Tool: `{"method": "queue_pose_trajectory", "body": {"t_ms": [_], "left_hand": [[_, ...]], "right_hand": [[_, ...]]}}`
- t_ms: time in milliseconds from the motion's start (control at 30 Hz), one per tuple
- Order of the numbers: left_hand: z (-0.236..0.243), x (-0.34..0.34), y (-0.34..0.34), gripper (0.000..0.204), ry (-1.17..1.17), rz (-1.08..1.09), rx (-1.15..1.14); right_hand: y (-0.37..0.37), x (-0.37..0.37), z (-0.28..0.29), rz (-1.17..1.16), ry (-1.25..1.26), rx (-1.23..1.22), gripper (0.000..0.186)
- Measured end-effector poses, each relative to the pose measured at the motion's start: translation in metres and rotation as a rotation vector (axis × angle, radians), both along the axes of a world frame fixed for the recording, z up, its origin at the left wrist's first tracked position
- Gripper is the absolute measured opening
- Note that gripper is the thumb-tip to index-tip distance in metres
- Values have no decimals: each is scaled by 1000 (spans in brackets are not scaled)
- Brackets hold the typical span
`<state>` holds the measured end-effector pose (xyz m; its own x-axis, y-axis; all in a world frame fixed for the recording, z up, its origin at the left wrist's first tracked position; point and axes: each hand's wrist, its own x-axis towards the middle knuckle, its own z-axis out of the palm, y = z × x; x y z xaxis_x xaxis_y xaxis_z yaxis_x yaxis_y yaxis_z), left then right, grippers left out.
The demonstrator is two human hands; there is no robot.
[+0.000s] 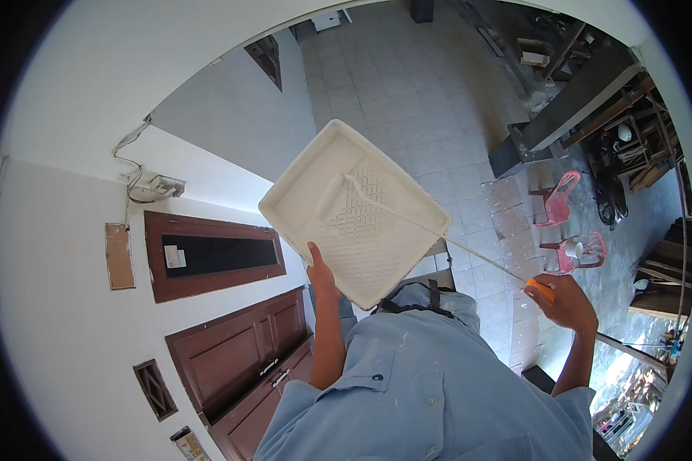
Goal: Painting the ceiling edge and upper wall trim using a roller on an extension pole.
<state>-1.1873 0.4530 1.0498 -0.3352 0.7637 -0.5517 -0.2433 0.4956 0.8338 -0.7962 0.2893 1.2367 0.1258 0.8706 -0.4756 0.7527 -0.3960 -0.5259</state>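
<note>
My left hand grips the near left edge of a cream paint tray, thumb on top and the other fingers hidden underneath. The tray is held up in front of my body and has a raised grid pattern on its ramp. Closed around the orange handle of a paint roller is my right hand, out to the right. The roller's long thin rod crosses the tray's right rim. Its pale roller head is in the tray beside the grid, coloured much like the paint there.
On the left, a white wall holds a brown-framed window and brown wooden doors. Two pink chairs stand at right, one with a white bucket. Beyond are a dark post and stacked timber. Tiled floor stretches ahead.
</note>
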Motion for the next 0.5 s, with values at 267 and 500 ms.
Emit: {"method": "queue_pose_trajectory", "body": {"t_ms": [267,500], "left_hand": [[-2,-7,1,84,-58,21,-2],[-11,-21,3,82,-172,-30,64]], "right_hand": [[13,-40,-48,51,180,-161,38],[26,-49,-69,22,262,-326,47]]}}
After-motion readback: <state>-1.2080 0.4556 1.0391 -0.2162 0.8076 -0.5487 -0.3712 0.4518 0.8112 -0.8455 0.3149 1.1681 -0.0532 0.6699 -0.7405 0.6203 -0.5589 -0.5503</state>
